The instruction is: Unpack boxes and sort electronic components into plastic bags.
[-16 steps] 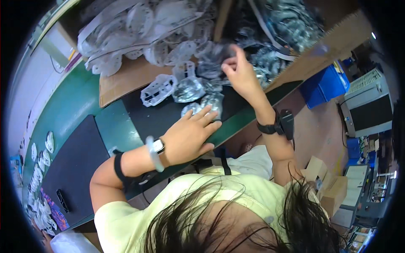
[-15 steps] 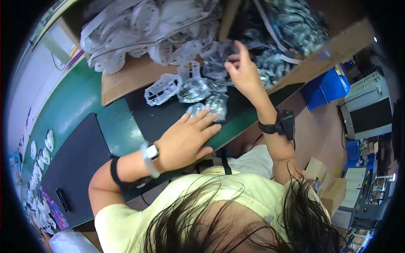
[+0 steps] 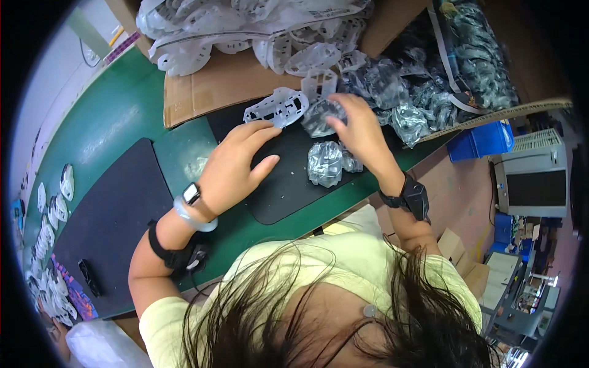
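Observation:
My left hand (image 3: 236,162) hovers over the black mat (image 3: 273,196), fingers apart, its fingertips at the near edge of a white plastic frame (image 3: 276,109) with cut-out slots. My right hand (image 3: 362,129) has thumb and fingers spread at the right side of a dark part in a clear plastic bag (image 3: 320,118); whether they touch it is hard to tell. Closer to me, below that hand, lies another clear-bagged part (image 3: 325,164), with a smaller bag against its right side. A second white frame (image 3: 319,83) stands behind the bagged part.
A cardboard box (image 3: 215,86) lies open at the back, white frames heaped on its left and clear-bagged dark parts (image 3: 423,86) on its right. Leftward on the green table (image 3: 104,116) are another black mat (image 3: 116,214) and several white pieces (image 3: 46,236). A blue bin (image 3: 481,142) stands beyond the right edge.
My left hand has left the bagged parts near the table edge and moved left to the white frame. My right hand has come back from the box to the bagged part.

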The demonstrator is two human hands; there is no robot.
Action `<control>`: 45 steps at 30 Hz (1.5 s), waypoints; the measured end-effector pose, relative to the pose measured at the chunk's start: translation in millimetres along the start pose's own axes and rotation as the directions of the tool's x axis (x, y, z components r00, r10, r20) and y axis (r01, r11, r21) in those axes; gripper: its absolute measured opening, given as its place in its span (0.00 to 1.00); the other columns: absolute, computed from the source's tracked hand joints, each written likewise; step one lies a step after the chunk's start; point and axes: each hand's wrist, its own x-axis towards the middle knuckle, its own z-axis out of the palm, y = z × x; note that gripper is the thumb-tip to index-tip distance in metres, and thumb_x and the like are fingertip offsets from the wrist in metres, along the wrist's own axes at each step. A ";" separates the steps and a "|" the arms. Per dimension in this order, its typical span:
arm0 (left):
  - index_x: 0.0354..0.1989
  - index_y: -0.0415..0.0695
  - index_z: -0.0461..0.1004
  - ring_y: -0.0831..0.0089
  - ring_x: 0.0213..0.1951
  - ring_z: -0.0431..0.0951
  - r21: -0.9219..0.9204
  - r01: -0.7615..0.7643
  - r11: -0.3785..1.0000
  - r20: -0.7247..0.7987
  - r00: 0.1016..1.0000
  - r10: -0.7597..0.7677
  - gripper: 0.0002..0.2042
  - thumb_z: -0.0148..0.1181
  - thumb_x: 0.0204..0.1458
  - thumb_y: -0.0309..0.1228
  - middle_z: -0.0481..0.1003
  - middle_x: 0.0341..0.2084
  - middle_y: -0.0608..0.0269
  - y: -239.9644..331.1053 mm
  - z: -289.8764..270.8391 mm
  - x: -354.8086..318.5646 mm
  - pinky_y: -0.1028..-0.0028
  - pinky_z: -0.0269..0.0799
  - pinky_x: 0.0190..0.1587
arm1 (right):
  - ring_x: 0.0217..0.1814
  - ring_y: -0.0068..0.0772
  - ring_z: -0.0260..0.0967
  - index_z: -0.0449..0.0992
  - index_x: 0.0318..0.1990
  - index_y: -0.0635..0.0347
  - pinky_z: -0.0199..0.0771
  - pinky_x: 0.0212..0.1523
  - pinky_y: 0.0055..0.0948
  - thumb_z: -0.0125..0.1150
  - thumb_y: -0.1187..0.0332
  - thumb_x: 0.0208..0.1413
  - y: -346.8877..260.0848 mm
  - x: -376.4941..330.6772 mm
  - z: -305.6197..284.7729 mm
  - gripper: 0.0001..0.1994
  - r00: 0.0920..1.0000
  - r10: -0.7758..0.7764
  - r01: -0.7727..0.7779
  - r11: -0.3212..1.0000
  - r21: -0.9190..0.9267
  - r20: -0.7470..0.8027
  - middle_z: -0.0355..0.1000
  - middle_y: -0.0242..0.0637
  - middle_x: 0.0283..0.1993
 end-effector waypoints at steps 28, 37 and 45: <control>0.45 0.37 0.71 0.82 0.30 0.72 -0.858 0.184 0.480 -0.207 0.732 -0.650 0.13 0.56 0.54 0.31 0.75 0.33 0.66 -3.8 26.8 47.0 0.81 0.69 0.36 | 0.38 0.17 0.66 0.67 0.48 0.63 0.69 0.34 0.18 0.59 0.73 0.51 -16.6 60.0 -2.2 0.16 0.892 -0.125 -0.359 0.384 0.851 0.434 0.66 0.32 0.46; 0.50 0.38 0.67 0.77 0.38 0.73 -0.963 0.269 0.030 0.175 0.706 -0.687 0.18 0.51 0.56 0.37 0.71 0.44 0.61 17.1 38.0 13.2 0.77 0.73 0.35 | 0.35 0.17 0.67 0.69 0.42 0.68 0.68 0.31 0.15 0.58 0.80 0.48 13.6 21.1 -13.1 0.13 0.890 -0.093 -0.400 0.310 0.862 0.447 0.67 0.35 0.45; 0.47 0.42 0.70 0.56 0.45 0.70 -0.151 0.403 0.903 0.000 0.913 -0.408 0.23 0.65 0.40 0.31 0.72 0.43 0.52 40.2 54.1 3.8 0.66 0.65 0.50 | 0.34 0.22 0.69 0.72 0.37 0.67 0.72 0.36 0.20 0.60 0.82 0.43 12.1 -18.9 -22.0 0.11 0.873 -0.098 -0.293 0.678 0.674 0.478 0.70 0.37 0.40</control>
